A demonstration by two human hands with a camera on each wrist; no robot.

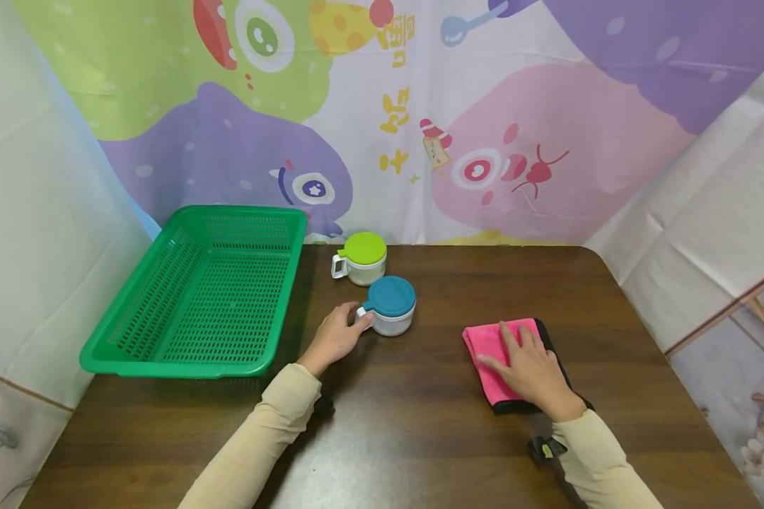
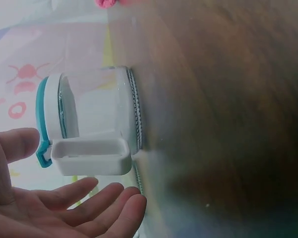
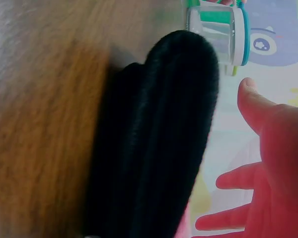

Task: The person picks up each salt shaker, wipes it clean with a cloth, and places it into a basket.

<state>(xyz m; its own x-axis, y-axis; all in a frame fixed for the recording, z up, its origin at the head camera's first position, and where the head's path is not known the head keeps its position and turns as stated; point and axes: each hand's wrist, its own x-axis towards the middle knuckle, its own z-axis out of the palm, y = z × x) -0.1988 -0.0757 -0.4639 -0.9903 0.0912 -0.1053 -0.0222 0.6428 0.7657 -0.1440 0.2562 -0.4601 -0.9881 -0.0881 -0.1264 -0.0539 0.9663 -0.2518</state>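
A clear jar with a blue lid (image 1: 391, 297) and a white handle (image 2: 92, 156) stands upright on the table. My left hand (image 1: 336, 338) is at its handle side, thumb beside the lid's tab and fingers loosely bent below the handle, not closed round it. Just behind, a similar jar with a green lid (image 1: 365, 249) also stands upright. On the right lies a folded pink cloth (image 1: 496, 343) with black edging (image 3: 159, 134). Over it my right hand (image 1: 535, 369) is spread with fingers apart; whether it presses on the cloth I cannot tell.
A green perforated plastic basket (image 1: 283, 311) sits at the left of the brown wooden table (image 1: 414, 438). Behind the table's far edge hangs a cartoon-printed curtain (image 1: 395, 198), with pale sheets at both sides.
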